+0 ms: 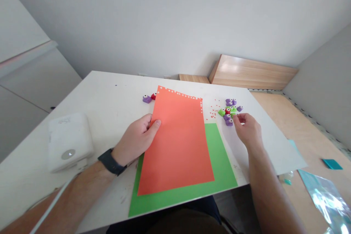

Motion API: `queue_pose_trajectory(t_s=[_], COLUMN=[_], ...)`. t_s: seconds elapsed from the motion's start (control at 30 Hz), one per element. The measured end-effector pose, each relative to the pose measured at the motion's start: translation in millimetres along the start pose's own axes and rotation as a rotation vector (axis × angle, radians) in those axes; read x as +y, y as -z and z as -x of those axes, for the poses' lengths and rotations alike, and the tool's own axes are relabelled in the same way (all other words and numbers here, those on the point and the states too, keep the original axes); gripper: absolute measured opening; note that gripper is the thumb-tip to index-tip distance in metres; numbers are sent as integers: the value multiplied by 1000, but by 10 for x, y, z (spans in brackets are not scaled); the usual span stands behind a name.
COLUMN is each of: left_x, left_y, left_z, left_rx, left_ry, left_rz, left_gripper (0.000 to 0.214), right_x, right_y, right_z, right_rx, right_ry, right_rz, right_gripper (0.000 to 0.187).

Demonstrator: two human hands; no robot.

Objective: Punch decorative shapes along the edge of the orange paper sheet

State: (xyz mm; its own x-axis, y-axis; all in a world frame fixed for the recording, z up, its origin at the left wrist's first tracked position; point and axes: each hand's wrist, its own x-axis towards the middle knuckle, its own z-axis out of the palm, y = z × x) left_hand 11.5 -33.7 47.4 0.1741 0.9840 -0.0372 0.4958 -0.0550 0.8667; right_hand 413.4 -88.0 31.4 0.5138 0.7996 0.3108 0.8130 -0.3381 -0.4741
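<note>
An orange paper sheet (pixel 178 142) with small punched holes along its far and right edges lies tilted over a green sheet (pixel 222 164) on the white table (pixel 109 106). My left hand (pixel 137 139) pinches the orange sheet's left edge, thumb on top. My right hand (pixel 246 128) reaches into a cluster of small purple, green and red paper punches (pixel 229 111), its fingertips closed around a green one at the near edge. A purple punch (pixel 146 98) and a red punch (pixel 153 96) sit at the sheet's far left corner.
Orange punched dots (pixel 213 111) are scattered beside the cluster. A white box-shaped device (pixel 70 140) with a cable sits at the table's left. Wooden boards (pixel 246 71) lean at the wall. Teal plastic film (pixel 326 193) lies on the floor to the right.
</note>
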Motion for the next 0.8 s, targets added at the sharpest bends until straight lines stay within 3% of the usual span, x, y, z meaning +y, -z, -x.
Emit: queue_pose_trajectory(t_s=[0.07, 0.17, 0.37, 0.57, 0.73, 0.8], left_x=[-19, -38, -61, -103, -137, -148], left_y=[3, 0, -30, -56, -84, -91], left_z=[-11, -18, -12, -20, -41, -50], left_rx=[-46, -70, -110, -150, -158, -155], left_ry=[-33, -68, -96, -106, -110, -110], left_rz=[-19, -56, -77, -85, -99, -106], left_gripper=[33, 30, 27, 27, 26, 25], right_x=[-106, -371, -1227, -2129, -2697, -2830], right_y=[27, 43, -84, -654, -1223, -1398], right_z=[0, -17, -95, -295, -382, -393], right_rx=[28, -60, -193, -268, -491, -569], right_ry=[47, 171, 483, 711, 757, 756], right_rz=[-58, -128, -159, -147, 39, 102], right_gripper=[36, 35, 24, 23, 38, 35])
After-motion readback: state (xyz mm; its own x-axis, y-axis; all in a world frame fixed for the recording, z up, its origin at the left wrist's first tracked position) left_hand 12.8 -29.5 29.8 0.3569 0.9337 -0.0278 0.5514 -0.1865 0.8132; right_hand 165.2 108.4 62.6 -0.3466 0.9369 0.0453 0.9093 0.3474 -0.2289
